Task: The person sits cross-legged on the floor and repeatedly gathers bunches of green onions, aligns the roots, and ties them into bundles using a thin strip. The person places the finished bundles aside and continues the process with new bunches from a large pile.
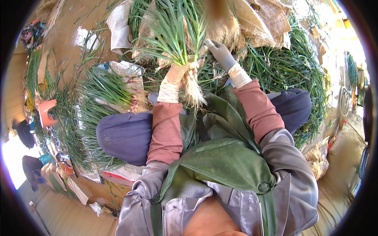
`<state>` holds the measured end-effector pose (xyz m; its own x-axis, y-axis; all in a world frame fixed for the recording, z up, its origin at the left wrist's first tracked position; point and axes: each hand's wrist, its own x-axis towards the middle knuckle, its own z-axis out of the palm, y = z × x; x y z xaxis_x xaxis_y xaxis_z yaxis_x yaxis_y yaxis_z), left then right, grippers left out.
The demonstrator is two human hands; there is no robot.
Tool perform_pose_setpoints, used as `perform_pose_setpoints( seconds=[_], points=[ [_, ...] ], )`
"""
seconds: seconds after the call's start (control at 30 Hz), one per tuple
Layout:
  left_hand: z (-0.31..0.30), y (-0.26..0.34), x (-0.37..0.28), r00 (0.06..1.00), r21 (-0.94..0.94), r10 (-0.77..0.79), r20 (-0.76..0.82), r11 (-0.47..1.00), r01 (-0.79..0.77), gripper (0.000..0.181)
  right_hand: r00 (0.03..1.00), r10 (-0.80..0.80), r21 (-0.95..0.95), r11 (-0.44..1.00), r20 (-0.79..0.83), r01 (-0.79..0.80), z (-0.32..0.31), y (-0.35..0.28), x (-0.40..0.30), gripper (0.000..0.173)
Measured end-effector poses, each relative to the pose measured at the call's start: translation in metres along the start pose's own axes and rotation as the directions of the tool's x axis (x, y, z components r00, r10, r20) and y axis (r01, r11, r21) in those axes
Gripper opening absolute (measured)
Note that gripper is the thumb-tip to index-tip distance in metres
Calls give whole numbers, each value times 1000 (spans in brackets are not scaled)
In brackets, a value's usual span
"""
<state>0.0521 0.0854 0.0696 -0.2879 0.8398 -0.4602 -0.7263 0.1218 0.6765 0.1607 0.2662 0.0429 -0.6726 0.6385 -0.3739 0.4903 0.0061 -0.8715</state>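
Note:
My left hand [176,77], in a pale glove, is closed around a bunch of green onion plants [179,44] near the root end. The leaves fan out away from me and the whitish roots hang below my fist towards my lap. My right hand [221,53], in a greyish glove, is just right of the bunch, its fingertips close to the stems; whether it touches or pinches anything there is unclear. Loose onion plants [214,75] lie beneath both hands. To the left, a laid pile of onion plants [112,88] has its reddish bases and roots pointing right.
A large heap of loose green plants [283,66] spreads at the right. Woven sacks [257,20] and rooted bunches lie ahead. An orange-red plastic stool [46,112] stands far left, near more green rows. Other people [31,169] are at the left rim. My bent knees flank the work.

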Motion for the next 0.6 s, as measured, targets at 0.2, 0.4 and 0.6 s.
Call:
perform_pose_setpoints(
  seconds=[0.2, 0.4, 0.6],
  points=[
    [1, -24, 21, 993, -7, 3, -116, 1000, -4, 23, 798, -547, -414, 807, -253, 422, 28, -29, -38, 20],
    [20, 10, 15, 936, -133, 248, -249, 949, -287, 23, 975, 138, 10, 990, -174, -139, -59, -3, -9, 43],
    [-10, -23, 37, 986, -196, 112, -124, 971, -136, 27, 823, -174, -555, 809, -541, -194, -117, 4, 126, 52]
  ],
)
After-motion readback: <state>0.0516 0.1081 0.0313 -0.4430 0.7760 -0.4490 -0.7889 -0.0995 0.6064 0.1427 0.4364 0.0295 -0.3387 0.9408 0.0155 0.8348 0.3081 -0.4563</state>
